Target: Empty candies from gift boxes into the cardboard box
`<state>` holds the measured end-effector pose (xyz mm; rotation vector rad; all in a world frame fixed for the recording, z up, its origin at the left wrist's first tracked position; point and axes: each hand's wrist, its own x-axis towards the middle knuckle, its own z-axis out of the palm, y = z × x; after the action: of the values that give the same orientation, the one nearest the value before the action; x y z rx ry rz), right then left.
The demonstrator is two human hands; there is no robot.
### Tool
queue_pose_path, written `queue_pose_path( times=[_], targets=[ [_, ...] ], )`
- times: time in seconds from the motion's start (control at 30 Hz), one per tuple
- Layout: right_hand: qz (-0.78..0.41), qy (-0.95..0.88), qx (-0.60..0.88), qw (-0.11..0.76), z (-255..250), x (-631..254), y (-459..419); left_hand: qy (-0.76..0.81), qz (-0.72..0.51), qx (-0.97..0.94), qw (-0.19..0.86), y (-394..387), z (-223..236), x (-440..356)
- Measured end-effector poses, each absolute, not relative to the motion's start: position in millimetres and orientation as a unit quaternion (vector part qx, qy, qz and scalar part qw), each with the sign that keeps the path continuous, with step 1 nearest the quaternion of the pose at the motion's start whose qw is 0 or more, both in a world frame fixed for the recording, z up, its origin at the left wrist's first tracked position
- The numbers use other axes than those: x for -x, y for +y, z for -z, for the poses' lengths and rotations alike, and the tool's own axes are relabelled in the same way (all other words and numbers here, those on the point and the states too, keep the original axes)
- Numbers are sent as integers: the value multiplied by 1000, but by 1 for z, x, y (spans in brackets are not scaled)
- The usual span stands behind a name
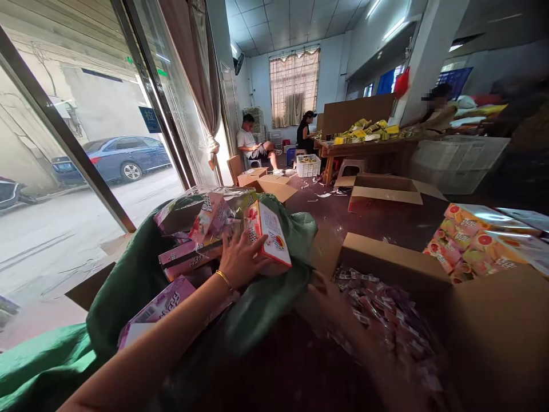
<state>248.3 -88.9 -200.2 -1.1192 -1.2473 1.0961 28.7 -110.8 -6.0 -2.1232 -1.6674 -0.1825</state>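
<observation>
Green cloth (141,274) of a big sack lies closest, bunched under the forearm, its mouth full of flat pink cartons (180,257). At that mouth the left hand (240,260) has its fingers spread and curled round the lower edge of a small white-and-red box (270,234), thumb on the near face (a gold bangle sits at the wrist). The box stands tilted, resting against the heap of cartons, just above the sack's rim.

Judging from that grip, the hold is shallow: fingers only on one edge, so the box could pivot and slide down the cloth toward the floor, or nudge the loose pink cartons into slipping out with it.

The right hand (338,309) is blurred and dark, low over the open cardboard box (493,332) of small wrapped sachets (386,309); it seems loosely open, touching or just above them, though I cannot tell whether it holds any.
</observation>
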Motion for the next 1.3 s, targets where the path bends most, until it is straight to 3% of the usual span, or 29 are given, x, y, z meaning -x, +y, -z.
queue_pose_path(
  times=[0.2,0.37,0.53,0.67,0.73,0.87,0.93,1.13,1.3],
  targets=[
    [-362,-483,510,612,180,-198,-36,-628,50,761,155,-97,22,2],
    [-260,-523,544,603,149,-231,-39,-634,49,754,161,-88,26,18],
    [-131,-533,497,673,85,-253,-61,-668,30,729,148,-50,14,18],
    [-99,-506,487,705,73,-265,-67,-667,27,729,152,-33,3,29],
    [-118,-515,523,669,87,-274,-66,-656,36,738,154,-40,6,45],
    [-172,-582,610,510,120,-284,-57,-620,70,762,172,-71,20,71],
    [-173,-586,625,485,125,-280,-50,-581,91,782,204,-83,24,67],
    [-272,-431,577,638,101,-263,-31,-446,59,863,229,-78,22,1],
    [-406,-303,436,744,85,-267,-30,-528,-65,828,177,-60,42,-18]
  ],
)
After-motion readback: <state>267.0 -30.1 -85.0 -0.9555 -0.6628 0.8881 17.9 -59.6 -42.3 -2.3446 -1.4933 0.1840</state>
